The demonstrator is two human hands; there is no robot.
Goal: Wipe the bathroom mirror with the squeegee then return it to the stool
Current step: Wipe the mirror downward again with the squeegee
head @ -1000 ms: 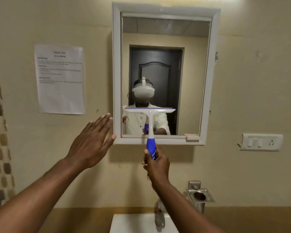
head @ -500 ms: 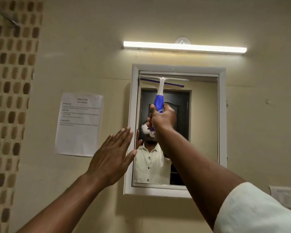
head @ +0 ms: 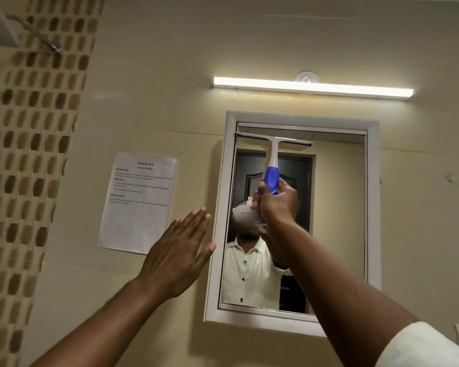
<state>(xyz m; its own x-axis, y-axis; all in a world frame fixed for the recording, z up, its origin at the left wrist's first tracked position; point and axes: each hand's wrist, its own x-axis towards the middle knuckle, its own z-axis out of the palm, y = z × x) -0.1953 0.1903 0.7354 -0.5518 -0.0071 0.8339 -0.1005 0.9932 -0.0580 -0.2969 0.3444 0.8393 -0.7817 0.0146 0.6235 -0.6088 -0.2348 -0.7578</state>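
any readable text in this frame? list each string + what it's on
All on the paper sheet taped to the wall left of the mirror:
"TASK ID: 3078" (digits uncertain)
"Mirror Wiping"
"DESCRIPTION"
"TASK GOAL"
"INITIAL STATE"
Body lines under each heading: too small and blurred to read.
Squeegee: no visible text.

Warm dim room, lit by tube light [head: 313, 88] at 1 o'clock, glaring white. Soft shadows under mirror frame [head: 289, 320]. Wide-angle bending at edges, slight softness overall.
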